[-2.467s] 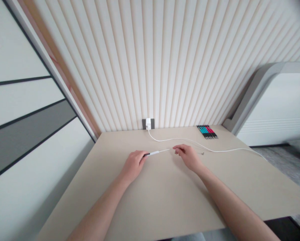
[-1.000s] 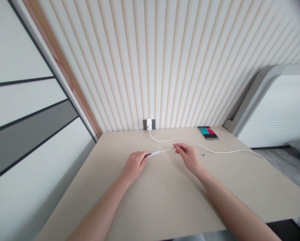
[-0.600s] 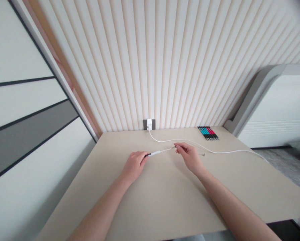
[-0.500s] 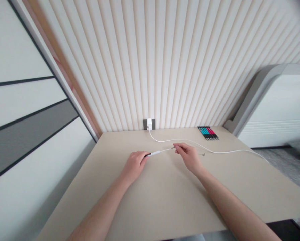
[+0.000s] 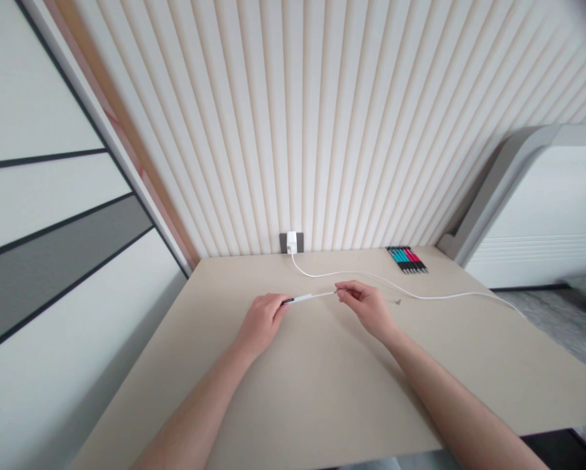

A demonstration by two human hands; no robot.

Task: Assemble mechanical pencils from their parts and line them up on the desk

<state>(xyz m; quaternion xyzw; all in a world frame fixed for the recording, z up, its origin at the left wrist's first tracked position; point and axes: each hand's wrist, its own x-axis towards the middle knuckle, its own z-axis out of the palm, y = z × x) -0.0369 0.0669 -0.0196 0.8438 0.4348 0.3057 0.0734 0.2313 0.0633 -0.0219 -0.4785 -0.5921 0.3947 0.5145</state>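
Over the table, my left hand (image 5: 266,321) is closed around the black end of a white pen barrel (image 5: 301,298) that points right. A thin white refill (image 5: 322,294) sticks out of the barrel's right end. At the refill's far tip, my right hand (image 5: 364,303) pinches a small dark, silvery piece between thumb and forefinger. It looks like a pen spring, but the fingers cover most of it. Just right of that hand a tiny grey pen part (image 5: 397,301) lies on the table.
Several pens (image 5: 407,259) in teal, red and black lie side by side at the back right of the beige table (image 5: 293,391). A white charger (image 5: 292,242) sits in the wall socket. Its white cable (image 5: 430,297) runs across the table behind my hands to the right edge.
My right fingers have moved slightly left, closer onto the refill's tip, so the small piece shows less. My left hand and the barrel have hardly moved.
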